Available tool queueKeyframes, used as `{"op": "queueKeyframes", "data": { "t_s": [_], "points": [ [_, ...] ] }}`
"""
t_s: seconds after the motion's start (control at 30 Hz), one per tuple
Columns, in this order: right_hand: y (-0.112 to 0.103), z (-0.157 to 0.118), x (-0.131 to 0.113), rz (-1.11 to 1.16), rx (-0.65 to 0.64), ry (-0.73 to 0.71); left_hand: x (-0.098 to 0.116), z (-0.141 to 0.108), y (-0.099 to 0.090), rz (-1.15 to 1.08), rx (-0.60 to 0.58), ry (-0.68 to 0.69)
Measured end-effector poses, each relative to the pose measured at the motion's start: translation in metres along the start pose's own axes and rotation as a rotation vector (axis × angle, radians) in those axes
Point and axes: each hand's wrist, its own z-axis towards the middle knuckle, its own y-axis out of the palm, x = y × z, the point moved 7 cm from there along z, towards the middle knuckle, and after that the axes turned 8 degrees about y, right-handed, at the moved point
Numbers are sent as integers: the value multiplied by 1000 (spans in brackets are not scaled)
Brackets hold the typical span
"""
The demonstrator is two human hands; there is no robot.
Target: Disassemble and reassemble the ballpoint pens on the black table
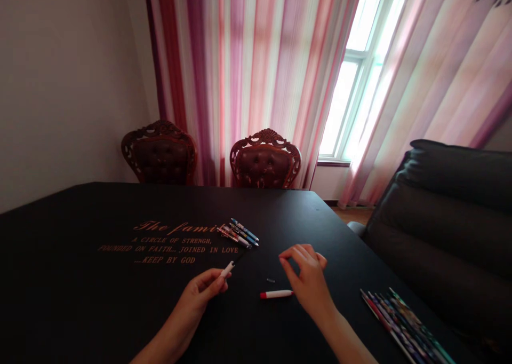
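a person's two bare hands work over a black table point(344, 246), seen from above and just behind them. the left hand point(199, 295) is closed, its fingertips pinching a slim pen point(227, 269) near the pen's white end. the pen's dark body points up and to the right, barely distinguishable from the black tabletop. the right hand point(308, 279) is half open, its fingers loosely curved and pointing left, and it appears to hold nothing. it hovers just beside a white tube with a red tip point(275, 294), which lies flat on the table. a tiny grey piece point(271, 280), too small to identify, rests just above the tube, between the two hands.

ahead of the hands, a small bunch of blue and white pens point(239, 233) lies together at the end of gold lettering point(168, 245) printed on the table. a larger fan of patterned pens point(400, 324) sits at lower right, reaching the table's right edge, with a dark leather sofa point(444, 214) beyond it. open black surface spreads widely to the left, while a narrower strip separates the right hand from the fan. two carved, buttoned chairs point(264, 158) stand past the far edge.
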Motion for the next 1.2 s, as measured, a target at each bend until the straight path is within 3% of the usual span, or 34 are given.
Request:
{"op": "queueKeyframes", "data": {
  "t_s": [0.17, 0.4, 0.57, 0.8, 1.0, 1.2],
  "points": [
    [39, -10, 14, -29, -248, 34, 0, -1, 4, 67, -30, -19],
    [54, -13, 13, -40, -276, 42, 2, -2, 10, 141, -68, -39],
    [40, -6, 9, 67, -209, 91, 2, -3, 11, 147, -89, -34],
    [1, 2, -1, 556, -123, 141, 5, -3, 13, 138, -109, -16],
    [1, -4, 0, 868, -143, 306, 3, -3, 14, 172, -131, -27],
    [0, -4, -2, 873, -135, 314, -2, -3, 12, 165, -126, -34]
  ]
}}
